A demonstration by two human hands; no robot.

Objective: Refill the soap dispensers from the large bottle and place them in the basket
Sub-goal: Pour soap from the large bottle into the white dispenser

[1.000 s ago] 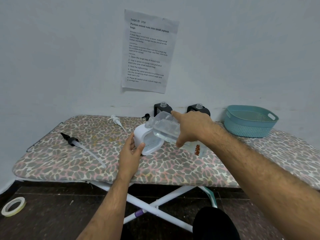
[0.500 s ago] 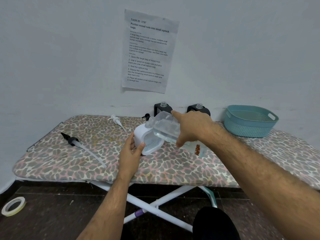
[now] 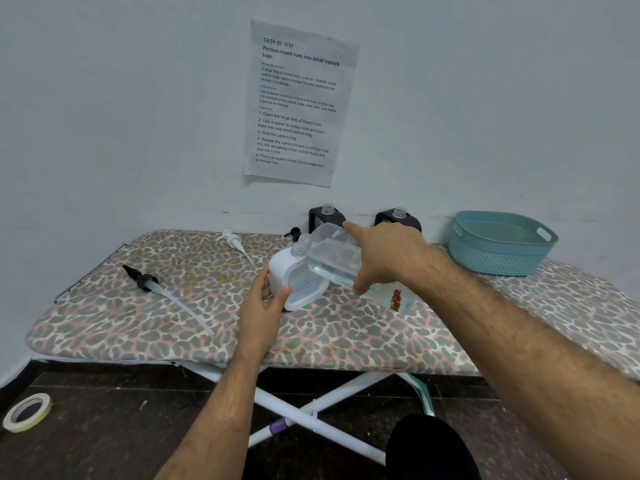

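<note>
Tilting large bottle (image 3: 334, 256) over dispenser (image 3: 294, 278), hands gripping both

A makeshift recording room: leopard-print ironing board (image 3: 173, 327) as worktop, task sheet (image 3: 298, 102) taped to a bare wall.

a printed sheet of paper (image 3: 300, 102) is stuck on the pale wall (image 3: 121, 109), headed "task id 3797" and "portion mixed nuts into small ziplock bags", with numbered steps below. the tabletop is an ironing board (image 3: 138, 317) with a leopard-print cover, standing against the wall on crossed white legs (image 3: 311, 415); one leg has a purple band. the floor (image 3: 97, 431) beneath is dark. a roll of pale tape (image 3: 27, 412) lies flat on the floor at the lower left, well apart from the legs.
</note>
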